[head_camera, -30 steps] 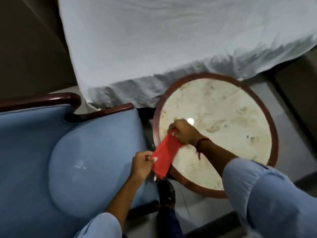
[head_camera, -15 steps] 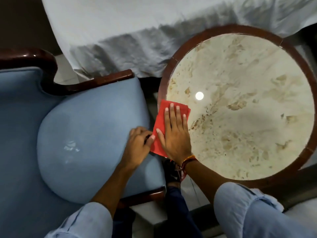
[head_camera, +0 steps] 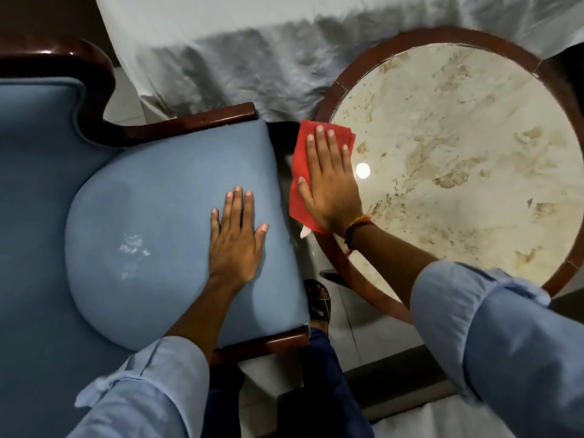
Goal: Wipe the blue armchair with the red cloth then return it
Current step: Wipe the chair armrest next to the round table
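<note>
The blue armchair (head_camera: 151,216) fills the left of the head view, its padded seat framed by a dark wooden rail. My left hand (head_camera: 235,238) lies flat on the seat's right part, fingers spread, holding nothing. The red cloth (head_camera: 300,147) lies folded on the left edge of the round table (head_camera: 448,36), partly overhanging the gap between table and chair. My right hand (head_camera: 328,188) presses flat on top of the cloth, fingers straight, not gripping it.
A bed with a white sheet (head_camera: 252,42) hanging down stands behind chair and table. My sandalled foot (head_camera: 319,305) is on the tiled floor in the narrow gap between them. The table's marble top (head_camera: 458,153) has a wooden rim.
My left hand has let go of the cloth's edge and moved left onto the chair seat. My right hand stays flat on the cloth at the table's edge.
</note>
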